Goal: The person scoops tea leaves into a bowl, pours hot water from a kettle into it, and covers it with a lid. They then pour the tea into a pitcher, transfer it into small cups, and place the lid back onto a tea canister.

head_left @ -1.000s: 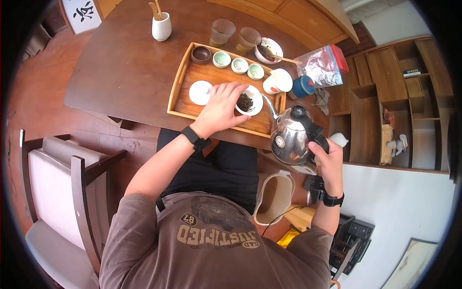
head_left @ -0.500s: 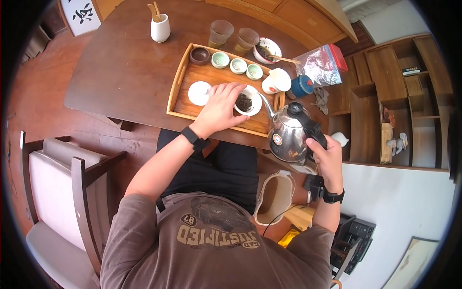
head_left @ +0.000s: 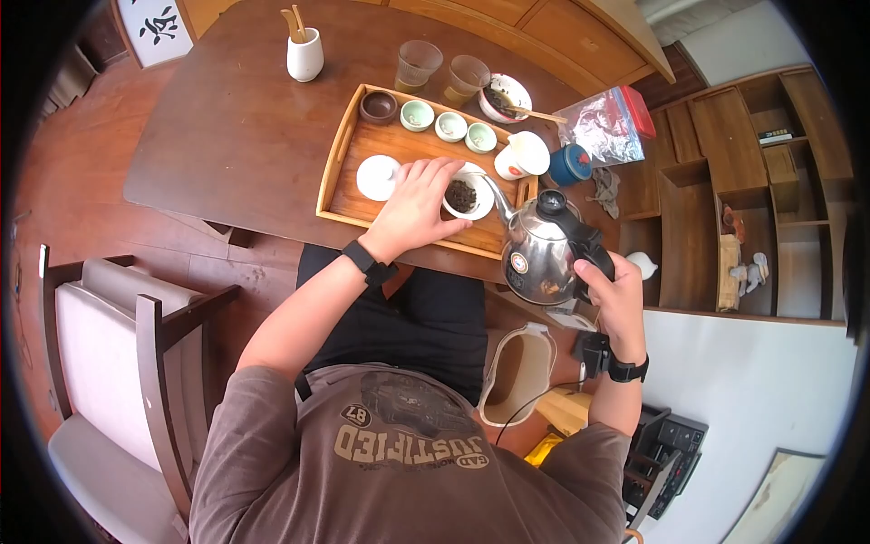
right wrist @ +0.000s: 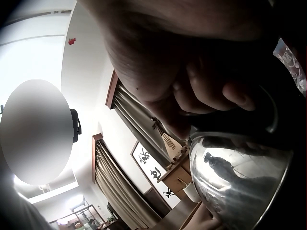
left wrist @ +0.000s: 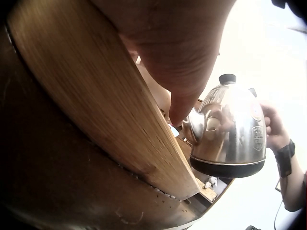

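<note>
And here's the right hand (head_left: pixel 616 295), fingers curled round the black handle (head_left: pixel 589 245) of the steel kettle (head_left: pixel 536 267), the shiny body hanging on the left-hand side of that grip, off the near right corner of the wooden tray (head_left: pixel 330 172)! The spout (head_left: pixel 500 203) reaches to the white bowl (head_left: pixel 482 190), which sits inside the tray towards its right end, dark leaves (head_left: pixel 460 196) in it. Over to the left hand (head_left: pixel 410 210): thumb and fingers apart, clamped across that bowl's rim, bowl just right of the palm, white lid (head_left: pixel 377 178) just beyond the knuckles' left.
</note>
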Motion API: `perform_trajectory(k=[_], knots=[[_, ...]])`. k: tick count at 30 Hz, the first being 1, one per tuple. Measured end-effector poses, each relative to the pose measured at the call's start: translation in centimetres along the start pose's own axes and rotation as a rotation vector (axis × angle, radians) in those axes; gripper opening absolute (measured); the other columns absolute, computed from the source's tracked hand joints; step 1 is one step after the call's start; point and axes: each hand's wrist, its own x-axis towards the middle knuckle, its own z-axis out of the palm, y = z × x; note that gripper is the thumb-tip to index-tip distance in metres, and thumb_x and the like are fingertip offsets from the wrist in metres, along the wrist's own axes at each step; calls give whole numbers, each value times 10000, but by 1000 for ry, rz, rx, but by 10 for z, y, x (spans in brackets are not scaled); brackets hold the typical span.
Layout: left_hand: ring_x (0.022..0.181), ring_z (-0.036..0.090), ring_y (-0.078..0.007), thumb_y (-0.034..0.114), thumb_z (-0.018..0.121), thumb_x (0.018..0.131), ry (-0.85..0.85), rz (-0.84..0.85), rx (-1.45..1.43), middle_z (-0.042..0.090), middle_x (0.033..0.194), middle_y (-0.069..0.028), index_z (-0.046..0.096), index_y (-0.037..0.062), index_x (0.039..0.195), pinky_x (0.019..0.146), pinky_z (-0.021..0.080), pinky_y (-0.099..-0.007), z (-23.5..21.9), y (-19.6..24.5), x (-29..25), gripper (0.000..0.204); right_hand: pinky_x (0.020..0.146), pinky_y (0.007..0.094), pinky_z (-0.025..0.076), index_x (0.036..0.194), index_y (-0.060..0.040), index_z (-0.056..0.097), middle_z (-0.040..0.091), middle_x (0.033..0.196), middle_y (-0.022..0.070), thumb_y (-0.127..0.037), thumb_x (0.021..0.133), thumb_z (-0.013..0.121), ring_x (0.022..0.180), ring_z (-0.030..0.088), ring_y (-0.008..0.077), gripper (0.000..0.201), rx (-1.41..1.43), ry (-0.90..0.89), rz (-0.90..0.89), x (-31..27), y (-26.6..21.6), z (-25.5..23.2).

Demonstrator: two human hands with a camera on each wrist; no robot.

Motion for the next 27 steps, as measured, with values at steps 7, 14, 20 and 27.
perform_trajectory(k=[7,14,20,27], knots=[[1331,528,-386,360,912,788,-10,-12,-13,573,1463,-192,499,27,1517,1154,378,-514,1,-2,0,901,599,206,388,1090,0,827,709,827,-58,-149,963,810,681,523,-1,197,-25,27,-11,-5,12,-8],[1283,542,-363,354,906,790,35,16,-3,594,1405,-166,520,21,1504,1137,382,-494,2,-2,0,878,624,210,423,1096,5,825,724,835,-50,-147,959,813,707,557,11,205,-96,50,19,-20,2,-15],[1286,542,-362,361,908,789,27,18,5,593,1409,-169,520,23,1505,1131,383,-493,4,-4,0,881,608,209,408,1090,2,828,718,818,-53,-149,960,814,689,543,7,199,-109,66,39,-31,-2,-18],[1296,541,-362,367,913,782,21,12,10,595,1408,-175,522,25,1501,1139,378,-493,4,-3,0,887,707,230,496,1098,12,825,752,879,-20,-133,951,822,778,613,37,207,-130,48,119,-42,2,-23]])
